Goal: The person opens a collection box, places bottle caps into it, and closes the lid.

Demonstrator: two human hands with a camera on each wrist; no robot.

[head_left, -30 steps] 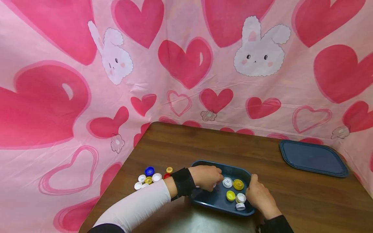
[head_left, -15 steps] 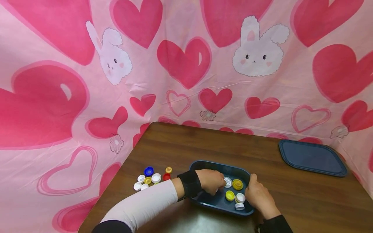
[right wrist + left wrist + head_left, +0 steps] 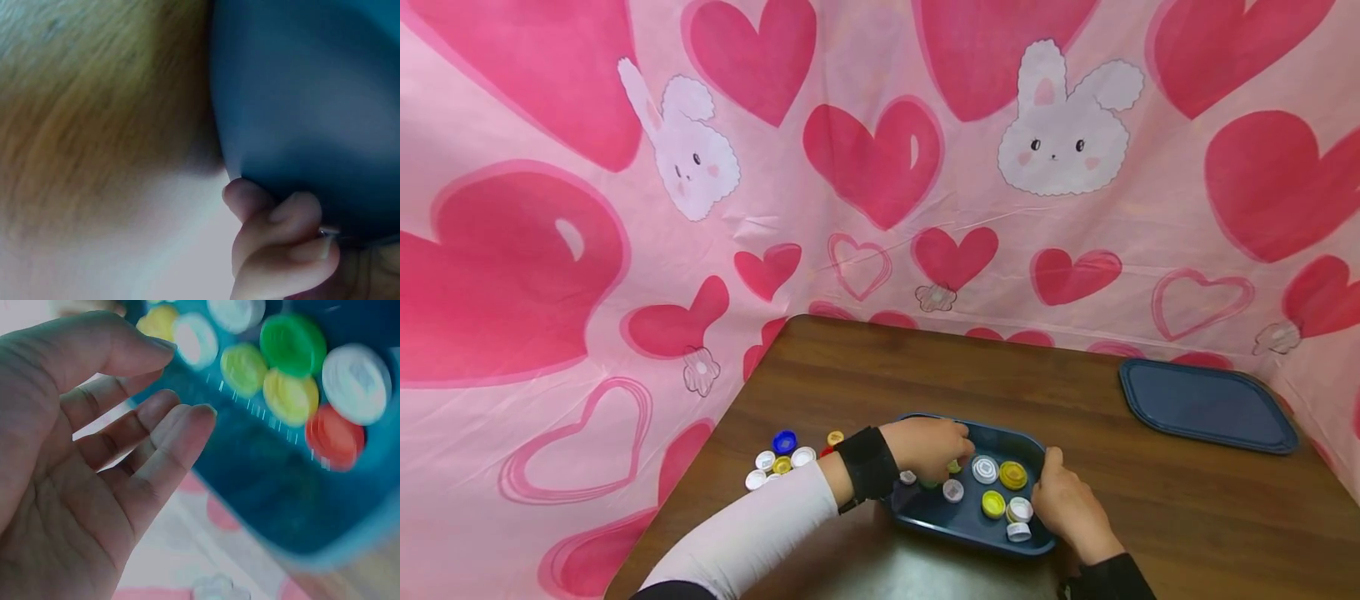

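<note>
Blue tray [image 3: 967,533] sits on the wooden table [image 3: 1075,400] near its front edge, directly before the person; right hand [image 3: 1067,504] grips the tray's right rim, thumb over the top edge in the head view, fingers [image 3: 281,231] curled under the outer wall in the right wrist view; judged a steadying hold, keeping the tray from sliding; left hand [image 3: 925,448] is over the left half of the tray, knuckles up; left wrist view shows its fingers [image 3: 162,434] loosely extended, palm bare, nothing pinched between them, so the hand is empty and relaxed just above the tray; bottle caps in the tray [image 3: 992,492]: white, yellow, green and red ones lying flat on the floor of it, most toward the right half, some touching each other; a white cap [image 3: 952,490] lies near the middle, just below the left hand's fingertips; loose caps on the table [image 3: 782,460] form a small cluster left of the tray, behind the left forearm, among them a blue cap [image 3: 785,441], well within that arm's reach; this placement reads as a supply pile on one side, tray as receiver on the other; tray lid [image 3: 1208,406] lies flat at the far right of the table, well apart from the tray, out of the hands' way; pink heart cloth [image 3: 880,167] hangs behind and beside the table
</note>
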